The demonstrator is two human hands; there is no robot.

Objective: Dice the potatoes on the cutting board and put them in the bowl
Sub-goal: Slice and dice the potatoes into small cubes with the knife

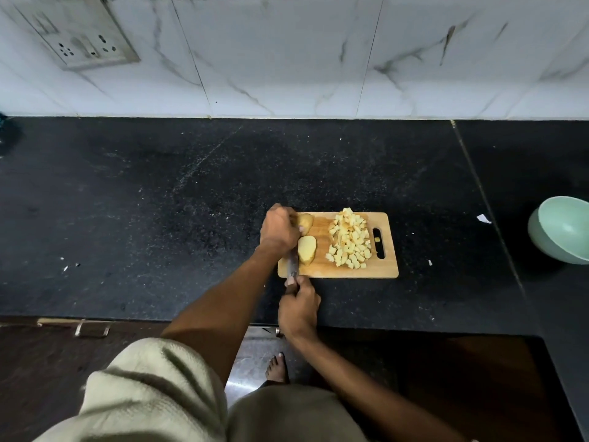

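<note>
A wooden cutting board (pixel 387 269) lies on the black counter. A pile of diced potato (pixel 350 239) covers its right half. Two potato halves sit at its left end: one (pixel 306 249) cut face up, the other (pixel 306 222) behind it. My left hand (pixel 279 229) curls over the far half and holds it down. My right hand (pixel 298 309) grips the handle of a knife (pixel 292 266), whose blade runs along the left side of the near half; most of the blade is hidden by my left hand. A pale green bowl (pixel 564 229) stands empty at the far right.
A marble-tiled wall with a socket plate (pixel 84 36) rises behind the counter. Small white scraps (pixel 483 218) lie on the black counter between board and bowl and at the left. The counter's front edge runs just below my right hand. A bare foot (pixel 277 366) shows on the floor.
</note>
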